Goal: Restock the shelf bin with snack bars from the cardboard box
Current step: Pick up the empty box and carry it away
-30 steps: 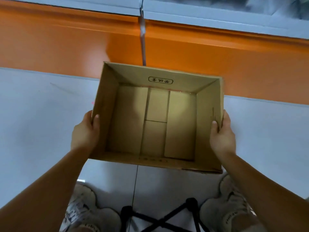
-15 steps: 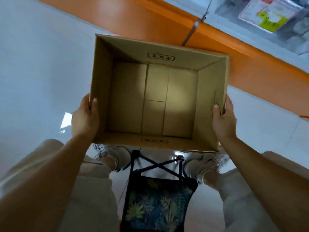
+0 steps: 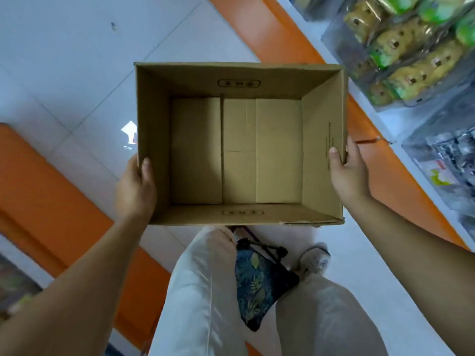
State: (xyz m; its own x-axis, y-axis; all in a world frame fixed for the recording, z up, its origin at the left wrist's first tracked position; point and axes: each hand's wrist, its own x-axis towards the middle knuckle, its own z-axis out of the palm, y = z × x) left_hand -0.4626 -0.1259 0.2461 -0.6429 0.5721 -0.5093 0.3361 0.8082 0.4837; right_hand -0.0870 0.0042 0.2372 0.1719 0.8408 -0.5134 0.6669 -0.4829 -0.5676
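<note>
An open brown cardboard box [image 3: 321, 140] is held in the air in front of me, and nothing lies inside it. My left hand [image 3: 133, 191] grips its left wall, thumb inside the rim. My right hand [image 3: 349, 176] grips its right wall the same way. At the upper right, clear shelf bins [image 3: 359, 70] hold wrapped yellow and green snack bars [image 3: 421, 68]. Another clear bin [image 3: 442, 160] with dark wrapped packets sits lower on the right.
An orange shelf base [image 3: 385, 165] runs diagonally along the right, and another orange base [image 3: 46, 201] lies at the left. White floor tiles [image 3: 77, 60] lie between them. A folding stool with a leaf-print seat [image 3: 259, 281] stands between my legs.
The view has swung left, so the shelf now runs along the right with its bins in sight. The box has risen with both hands on it. I have gone from crouching to standing.
</note>
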